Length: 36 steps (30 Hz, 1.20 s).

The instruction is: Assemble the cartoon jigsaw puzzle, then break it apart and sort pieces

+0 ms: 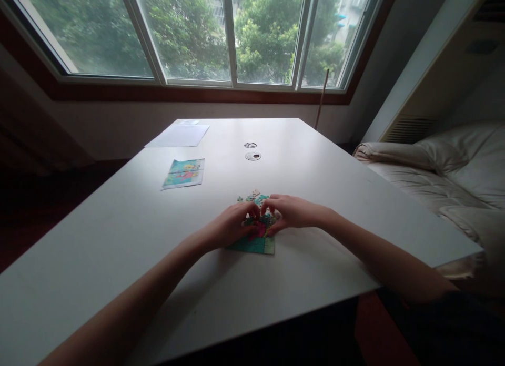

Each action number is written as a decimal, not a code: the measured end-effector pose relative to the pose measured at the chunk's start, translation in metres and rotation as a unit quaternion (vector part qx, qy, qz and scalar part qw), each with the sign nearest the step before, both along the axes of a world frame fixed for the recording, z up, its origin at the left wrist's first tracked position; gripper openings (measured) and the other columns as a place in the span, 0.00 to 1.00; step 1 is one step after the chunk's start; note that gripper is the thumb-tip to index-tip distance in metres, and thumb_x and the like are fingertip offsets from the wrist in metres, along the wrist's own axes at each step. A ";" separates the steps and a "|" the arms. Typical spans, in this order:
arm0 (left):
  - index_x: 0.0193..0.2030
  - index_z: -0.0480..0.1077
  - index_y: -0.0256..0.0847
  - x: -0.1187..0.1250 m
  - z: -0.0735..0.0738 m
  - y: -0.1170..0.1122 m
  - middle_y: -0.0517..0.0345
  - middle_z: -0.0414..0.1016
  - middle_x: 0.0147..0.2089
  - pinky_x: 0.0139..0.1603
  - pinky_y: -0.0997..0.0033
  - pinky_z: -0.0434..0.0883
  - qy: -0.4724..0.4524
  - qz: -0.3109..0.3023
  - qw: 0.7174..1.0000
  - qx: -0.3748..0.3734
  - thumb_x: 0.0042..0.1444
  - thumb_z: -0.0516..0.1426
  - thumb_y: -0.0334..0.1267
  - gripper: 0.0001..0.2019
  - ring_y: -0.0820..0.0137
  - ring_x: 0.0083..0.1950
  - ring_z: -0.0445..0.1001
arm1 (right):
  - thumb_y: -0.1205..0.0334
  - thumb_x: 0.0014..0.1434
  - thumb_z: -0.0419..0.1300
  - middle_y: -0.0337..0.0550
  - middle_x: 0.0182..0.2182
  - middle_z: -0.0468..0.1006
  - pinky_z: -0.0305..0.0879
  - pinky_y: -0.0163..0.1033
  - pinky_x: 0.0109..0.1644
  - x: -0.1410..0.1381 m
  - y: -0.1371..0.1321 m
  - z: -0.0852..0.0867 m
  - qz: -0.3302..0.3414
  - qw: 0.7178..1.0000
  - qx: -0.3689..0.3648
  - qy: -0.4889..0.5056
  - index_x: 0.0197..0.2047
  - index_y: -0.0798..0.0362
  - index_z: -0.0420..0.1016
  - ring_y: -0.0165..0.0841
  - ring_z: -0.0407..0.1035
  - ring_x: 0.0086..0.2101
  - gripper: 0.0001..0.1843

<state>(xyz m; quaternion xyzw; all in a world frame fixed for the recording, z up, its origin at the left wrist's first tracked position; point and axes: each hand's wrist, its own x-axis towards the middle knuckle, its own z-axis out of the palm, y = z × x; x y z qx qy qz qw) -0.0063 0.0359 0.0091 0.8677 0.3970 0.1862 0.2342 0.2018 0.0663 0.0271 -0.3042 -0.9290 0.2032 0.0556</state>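
A partly assembled jigsaw puzzle (251,246), teal with a pink patch and a pale corner, lies on the white table close to me. From its left side, my left hand (232,224) reaches over it with bent fingers and thumb closed about the upper part. Opposite, my right hand (292,211) curls its fingers and thumb onto the same part from the right. The fingers partly hide the pieces between them, so single pieces there cannot be made out. Loose jigsaw pieces (255,194) lie scattered just beyond the fingertips.
On the white table (118,224), a colourful picture sheet (184,173) lies to the left, with a white paper (178,135) behind it. Two small round discs (253,156) sit past the puzzle. A pale sofa (445,166) stands at right, and windows (189,34) are ahead.
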 end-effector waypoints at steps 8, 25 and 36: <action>0.35 0.67 0.39 0.001 0.001 0.000 0.61 0.71 0.31 0.32 0.75 0.64 -0.063 0.036 0.997 -0.028 0.50 0.56 0.35 0.06 0.72 0.31 0.67 | 0.54 0.48 0.62 0.42 0.34 0.69 0.56 0.30 0.30 -0.001 0.000 -0.001 0.035 0.999 -0.006 0.040 0.35 0.56 0.70 0.28 0.62 0.30 0.14; 0.33 0.70 0.35 0.000 -0.003 0.005 0.55 0.74 0.31 0.33 0.70 0.70 -0.226 0.076 0.960 -0.145 0.48 0.58 0.42 0.11 0.67 0.33 0.72 | 0.52 0.53 0.56 0.35 0.21 0.63 0.54 0.30 0.25 -0.005 0.006 -0.003 -0.060 0.923 -0.298 0.238 0.31 0.60 0.69 0.23 0.56 0.22 0.16; 0.33 0.71 0.35 0.000 -0.004 0.007 0.57 0.74 0.30 0.30 0.73 0.68 -0.270 0.124 0.935 -0.195 0.46 0.60 0.42 0.12 0.70 0.31 0.71 | 0.51 0.51 0.57 0.37 0.20 0.68 0.53 0.30 0.25 -0.005 0.011 -0.012 -0.111 0.924 -0.250 0.265 0.31 0.61 0.73 0.23 0.57 0.22 0.18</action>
